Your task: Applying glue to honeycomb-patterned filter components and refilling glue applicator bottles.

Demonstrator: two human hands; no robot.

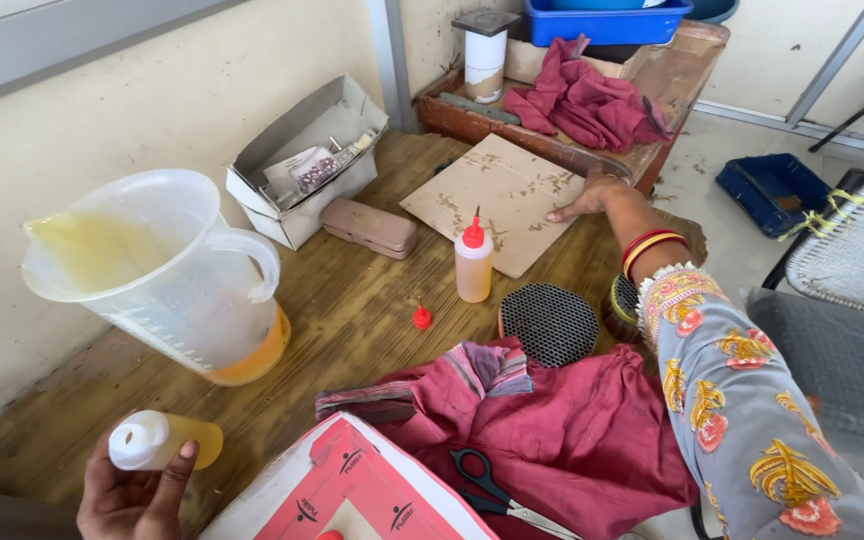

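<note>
— Between the two hands, what is seen, taking the biggest thing first?

— A wooden table (352, 310) is spread beneath both. Just above the left hand (137, 495) a large clear plastic jug (167, 275) is found, tilted, with yellow liquid pooled at its base and near its spout. Between the hands, nearer the viewer, a maroon cloth (572, 440) is heaped, and a red-and-white box (352, 490) is set at its left edge, just right of the left hand. Black-handled scissors (497, 490) are laid on the cloth.

— And towards the right hand?

— A sheet of brown cardboard (502, 200) is touched by the right hand (592, 197); its fingers are stretched out nearly flat and pressed on the sheet's right edge, with nothing gripped. A black perforated pad (550, 322) is seen below that hand, beside the forearm.

— What is held by the left hand?

— A small yellow squeeze bottle (167, 440) is held there, lying sideways with its white open neck turned to the viewer; the fingers are curled closed about it, the thumb laid on its side.

— Anything smaller?

— A second small bottle with a red nozzle (473, 262) is stood upright left of the right hand, and a loose red cap (421, 318) is left just below it.
</note>
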